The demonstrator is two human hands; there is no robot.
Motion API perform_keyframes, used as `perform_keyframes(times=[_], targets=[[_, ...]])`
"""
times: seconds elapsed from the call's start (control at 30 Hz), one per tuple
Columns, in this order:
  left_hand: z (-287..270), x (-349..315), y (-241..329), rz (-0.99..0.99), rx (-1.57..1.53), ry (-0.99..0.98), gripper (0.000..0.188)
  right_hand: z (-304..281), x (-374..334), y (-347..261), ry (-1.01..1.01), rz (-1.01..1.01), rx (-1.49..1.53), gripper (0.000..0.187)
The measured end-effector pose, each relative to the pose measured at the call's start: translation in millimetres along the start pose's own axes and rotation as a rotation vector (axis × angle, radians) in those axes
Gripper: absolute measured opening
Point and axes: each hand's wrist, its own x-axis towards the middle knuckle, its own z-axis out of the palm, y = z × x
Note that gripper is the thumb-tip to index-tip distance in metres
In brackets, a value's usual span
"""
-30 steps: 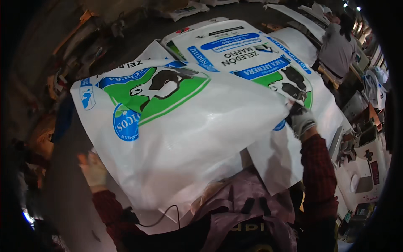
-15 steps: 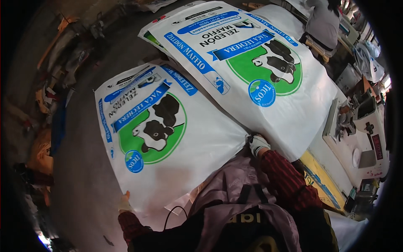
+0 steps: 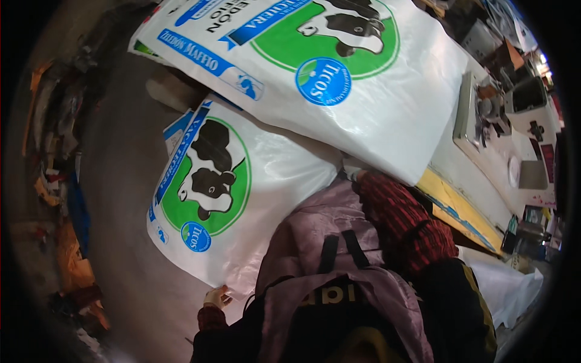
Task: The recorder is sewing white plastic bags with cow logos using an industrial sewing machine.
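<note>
A white woven feed sack (image 3: 272,175), printed with a cow on a green disc, lies slack in front of me, its far edge folded under. My left hand (image 3: 218,296), with a light glove, has its fingers curled at the near left corner of this sack. At the right corner my right hand (image 3: 354,169), white-gloved, closes on the sack's edge; its fingers are partly hidden. Just beyond, a stack of like sacks (image 3: 387,127) lies flat, its front edge overlapping the sack in my hands.
On the right stands a sewing machine (image 3: 538,133) on a pale worktable (image 3: 475,181). A yellow sheet (image 3: 457,209) shows along the table's near side. White sacking (image 3: 508,290) lies at lower right, and clutter lines the far left. A mauve apron (image 3: 321,230) covers my front.
Both hands have drawn the sack nearer and its far end has folded under. My left hand has moved right and toward me. The view has shifted, so the stack sits higher and further left.
</note>
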Motion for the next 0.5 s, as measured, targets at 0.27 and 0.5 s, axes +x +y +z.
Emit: perform_keyframes(times=[0.27, 0.5], targets=[[85.4, 36.9, 38.0, -0.32, 1.45, 0.284, 0.045, -11.1, -4.6, 9.1, 0.059, -0.041, 0.203, 0.04], [140.2, -6.5, 150.2, 0.425, 1.726, 0.479, 0.036, -5.0, -48.6, 37.3, 0.2, -0.085, 0.401, 0.041]])
